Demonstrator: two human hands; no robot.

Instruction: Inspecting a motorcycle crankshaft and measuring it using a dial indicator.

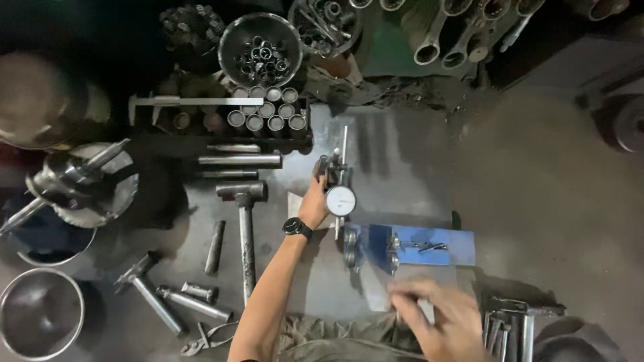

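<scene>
My left hand, with a dark watch on the wrist, grips the stand of a dial gauge that has a round white face and a thin upright rod. The gauge stands on a grey metal plate. Just below it lies a blue fixture with rollers and small metal parts. My right hand hovers blurred near the bottom edge, over the fixture's near side, fingers spread and holding nothing that I can see.
A hammer, steel pins and shafts, a caliper and a tray of sleeves lie to the left. Bowls of rings, a crankshaft, pliers and connecting rods surround the plate.
</scene>
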